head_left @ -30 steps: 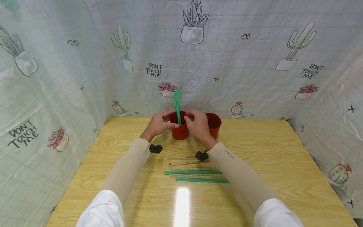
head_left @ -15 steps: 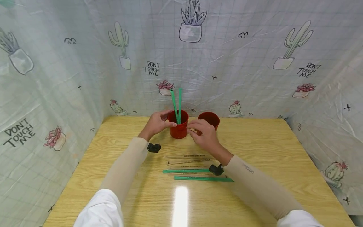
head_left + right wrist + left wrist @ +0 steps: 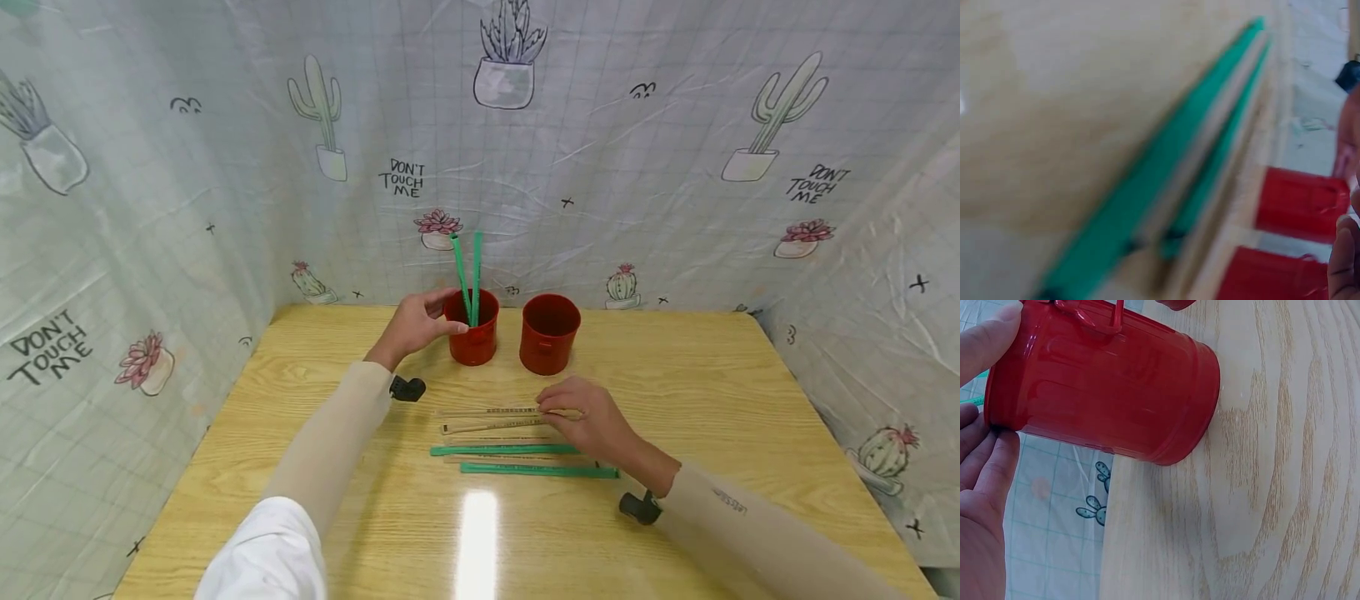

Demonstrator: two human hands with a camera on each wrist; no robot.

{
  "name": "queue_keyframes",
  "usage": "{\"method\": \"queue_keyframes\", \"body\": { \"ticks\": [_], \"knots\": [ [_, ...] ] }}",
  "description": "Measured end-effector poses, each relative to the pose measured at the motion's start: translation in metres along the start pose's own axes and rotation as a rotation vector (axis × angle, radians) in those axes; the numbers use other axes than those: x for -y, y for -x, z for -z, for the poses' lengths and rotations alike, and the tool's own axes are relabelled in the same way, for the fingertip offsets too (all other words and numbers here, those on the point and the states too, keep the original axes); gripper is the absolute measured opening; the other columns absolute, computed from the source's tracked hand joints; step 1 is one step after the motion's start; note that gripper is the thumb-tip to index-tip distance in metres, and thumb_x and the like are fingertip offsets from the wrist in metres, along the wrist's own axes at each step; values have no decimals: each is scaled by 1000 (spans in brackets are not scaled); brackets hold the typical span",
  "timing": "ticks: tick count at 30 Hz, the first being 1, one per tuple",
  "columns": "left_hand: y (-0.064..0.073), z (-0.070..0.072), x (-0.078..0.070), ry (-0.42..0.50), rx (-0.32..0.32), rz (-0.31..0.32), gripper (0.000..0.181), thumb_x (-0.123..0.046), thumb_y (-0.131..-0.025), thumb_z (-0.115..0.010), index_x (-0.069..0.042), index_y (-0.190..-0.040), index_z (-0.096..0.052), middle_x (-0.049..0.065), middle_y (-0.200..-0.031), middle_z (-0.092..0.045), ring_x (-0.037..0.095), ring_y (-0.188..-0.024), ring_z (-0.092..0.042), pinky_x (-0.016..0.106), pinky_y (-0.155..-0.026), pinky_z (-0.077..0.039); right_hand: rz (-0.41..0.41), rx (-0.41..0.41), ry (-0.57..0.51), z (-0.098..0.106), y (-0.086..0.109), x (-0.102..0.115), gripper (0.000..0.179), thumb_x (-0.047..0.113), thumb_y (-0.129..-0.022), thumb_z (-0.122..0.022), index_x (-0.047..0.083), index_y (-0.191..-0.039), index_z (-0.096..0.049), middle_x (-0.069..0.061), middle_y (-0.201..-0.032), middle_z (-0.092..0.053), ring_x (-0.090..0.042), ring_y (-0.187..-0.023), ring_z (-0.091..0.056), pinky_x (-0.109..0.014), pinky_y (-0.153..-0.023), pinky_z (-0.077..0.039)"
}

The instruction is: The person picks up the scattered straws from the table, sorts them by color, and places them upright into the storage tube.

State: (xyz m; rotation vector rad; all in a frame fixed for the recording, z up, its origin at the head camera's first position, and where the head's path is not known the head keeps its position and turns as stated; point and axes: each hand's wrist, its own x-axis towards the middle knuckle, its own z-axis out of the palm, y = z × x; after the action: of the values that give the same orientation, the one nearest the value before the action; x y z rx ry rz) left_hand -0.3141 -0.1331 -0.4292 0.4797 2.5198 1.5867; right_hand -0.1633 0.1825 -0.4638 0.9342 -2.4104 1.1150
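Note:
My left hand (image 3: 412, 329) holds a small red metal bucket (image 3: 474, 346) by its rim, thumb at the front and fingers round the far side. In the left wrist view the bucket (image 3: 1116, 381) stands on the wood, its wire handle lying against the side. Two long thin green wrapped sticks (image 3: 476, 275) lean upright inside it. My right hand (image 3: 588, 417), fingers loosely bent, is over the right ends of tan wrapped sticks (image 3: 487, 428) laid crosswise on the table. Two more green sticks (image 3: 525, 472) lie among and in front of them; the right wrist view shows these green sticks (image 3: 1147, 169) blurred.
A second red bucket (image 3: 545, 354) stands just right of the held one, with no sticks showing in it. Behind the wooden table (image 3: 697, 375) hangs a cactus-printed cloth (image 3: 600, 167), which also closes off both sides.
My right hand has left the first bucket's rim and moved right and toward me, over the sticks. The two green sticks in the bucket have spread apart. My left hand keeps its hold.

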Motion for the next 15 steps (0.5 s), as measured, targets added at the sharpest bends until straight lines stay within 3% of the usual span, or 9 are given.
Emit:
{"method": "queue_keyframes", "body": {
  "ticks": [7,15],
  "knots": [
    [0,2,-2,15,12,5,73,-25,-90,-84,-14,-154,-53,8,-161,-50,32,-149,-49,46,-122,-45,-76,109,-6,0,30,-11,14,0,-81,-86,12,-88,-83,2,-93,-81,-15,-93,-71,-31,-83,-62],
    [1,-1,-6,25,20,10,72,-23,-90,-84,-13,-154,-53,9,-161,-49,33,-150,-48,48,-123,-43,-113,206,8,-1,42,-16,16,1,-85,-82,17,-87,-82,5,-94,-80,-12,-95,-69,-40,-94,-62]
  ]
}}
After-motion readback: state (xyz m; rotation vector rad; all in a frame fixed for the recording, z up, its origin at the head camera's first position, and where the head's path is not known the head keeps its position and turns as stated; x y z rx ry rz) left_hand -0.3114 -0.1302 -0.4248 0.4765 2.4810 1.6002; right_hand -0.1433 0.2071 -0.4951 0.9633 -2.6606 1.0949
